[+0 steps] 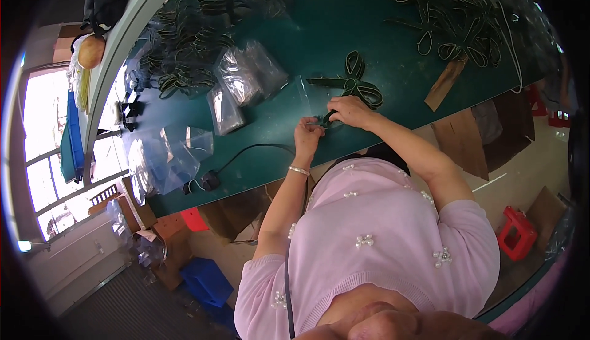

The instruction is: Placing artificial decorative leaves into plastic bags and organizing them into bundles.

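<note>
Near the front edge of the table my left hand point(308, 137) pinches the mouth of a small clear plastic bag point(305, 93), which lies flat toward the far side. Close to it on the right, my right hand point(350, 112) has its fingers closed on the end of a dark green strap point(328, 118) at the bag's opening. Just beyond my right hand lies a small bunch of looped dark straps point(354, 85) with pale edges. How far the strap reaches into the bag is too small to tell.
Stacks of clear bags point(241, 77) lie left of my hands, with loose bags point(175, 155) nearer the edge. Bundled straps point(184, 51) fill the far left; more looped straps point(467, 32) and a cardboard strip point(445, 85) lie right. A black cable point(255, 146) crosses the green table point(276, 174).
</note>
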`<action>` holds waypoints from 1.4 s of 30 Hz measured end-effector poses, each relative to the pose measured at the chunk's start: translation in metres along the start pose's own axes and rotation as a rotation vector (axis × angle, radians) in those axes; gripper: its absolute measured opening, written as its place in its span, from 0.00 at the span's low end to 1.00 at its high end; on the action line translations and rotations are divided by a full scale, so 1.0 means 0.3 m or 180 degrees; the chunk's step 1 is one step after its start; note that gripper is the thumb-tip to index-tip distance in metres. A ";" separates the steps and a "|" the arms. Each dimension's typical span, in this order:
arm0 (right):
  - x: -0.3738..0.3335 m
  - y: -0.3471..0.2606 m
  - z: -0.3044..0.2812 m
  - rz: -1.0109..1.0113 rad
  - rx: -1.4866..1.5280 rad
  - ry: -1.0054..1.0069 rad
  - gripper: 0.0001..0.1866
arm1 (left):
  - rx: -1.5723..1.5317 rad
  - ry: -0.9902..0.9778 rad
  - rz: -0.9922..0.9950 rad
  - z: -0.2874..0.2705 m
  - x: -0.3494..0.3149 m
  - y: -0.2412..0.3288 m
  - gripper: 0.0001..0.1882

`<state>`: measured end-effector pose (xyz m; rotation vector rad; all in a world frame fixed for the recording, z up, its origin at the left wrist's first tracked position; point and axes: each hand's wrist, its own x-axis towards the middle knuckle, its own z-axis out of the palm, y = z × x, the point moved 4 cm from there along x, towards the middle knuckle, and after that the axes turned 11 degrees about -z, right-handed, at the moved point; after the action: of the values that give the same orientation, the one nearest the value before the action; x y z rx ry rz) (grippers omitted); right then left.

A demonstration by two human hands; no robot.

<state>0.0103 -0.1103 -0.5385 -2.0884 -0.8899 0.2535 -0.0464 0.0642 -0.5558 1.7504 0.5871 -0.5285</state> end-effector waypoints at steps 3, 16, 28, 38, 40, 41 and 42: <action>0.007 0.004 0.001 -0.0005 -0.0244 -0.0159 0.12 | -0.0019 0.0108 0.0076 -0.001 0.009 -0.002 0.17; 0.016 -0.001 0.018 0.0122 -0.0422 -0.0423 0.13 | -0.0718 0.0011 -0.0125 0.074 -0.002 0.053 0.13; -0.215 0.021 -0.186 0.1616 -0.1694 0.0989 0.39 | -0.0053 0.0185 -0.0382 0.084 -0.004 0.117 0.18; -0.230 0.056 -0.129 0.1660 -0.1161 0.0573 0.43 | 0.0574 0.0378 0.0287 0.063 0.078 0.062 0.19; -0.261 0.022 -0.217 0.1538 -0.0798 0.0897 0.43 | 0.0433 0.0412 0.0297 0.056 0.071 0.054 0.22; -0.271 0.016 -0.254 0.1336 -0.0386 0.1149 0.43 | 0.0275 0.0529 0.0241 0.048 0.065 0.058 0.26; -0.294 0.043 -0.310 0.1222 -0.0244 0.1418 0.42 | 0.0270 0.0498 0.0262 0.042 0.065 0.066 0.26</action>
<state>-0.0045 -0.2323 -0.5005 -2.2512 -0.2356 -0.0519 -0.0194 0.0499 -0.5562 1.8999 0.6063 -0.3657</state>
